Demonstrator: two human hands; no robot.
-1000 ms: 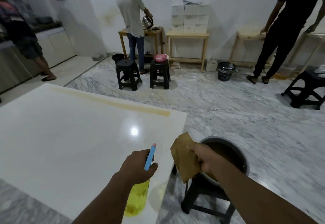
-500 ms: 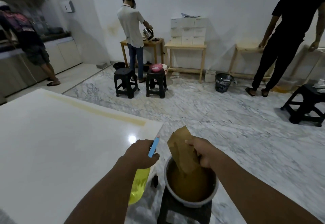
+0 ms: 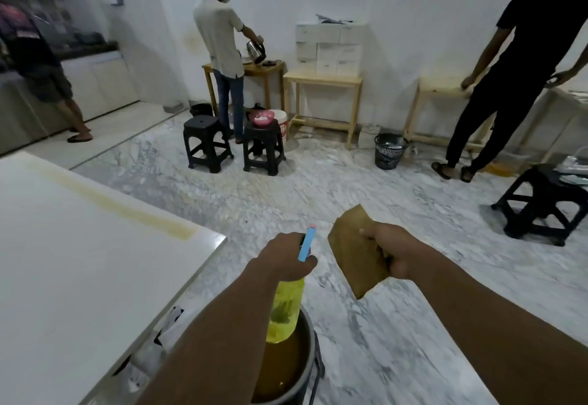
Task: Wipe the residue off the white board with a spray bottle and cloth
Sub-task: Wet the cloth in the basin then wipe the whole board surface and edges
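Observation:
The white board (image 3: 79, 261) fills the left of the view, with a yellowish streak of residue (image 3: 111, 204) along its far edge. My left hand (image 3: 283, 258) grips a yellow spray bottle (image 3: 284, 312) with a blue trigger head, held to the right of the board's corner and above a pot. My right hand (image 3: 397, 253) pinches a brownish folded cloth (image 3: 356, 252) that hangs in the air over the floor.
A grey pot (image 3: 310, 369) of brownish liquid stands on a stool under my left arm. Two black stools (image 3: 206, 143) and wooden tables (image 3: 321, 81) stand at the back, another stool (image 3: 541, 204) at right. Three people stand around the room. A black basket (image 3: 388, 150) sits on the marble floor.
The view has swung right, so the board has slid left. Both hands now hang beyond the board's corner, and the cloth has left the pot and risen over the floor.

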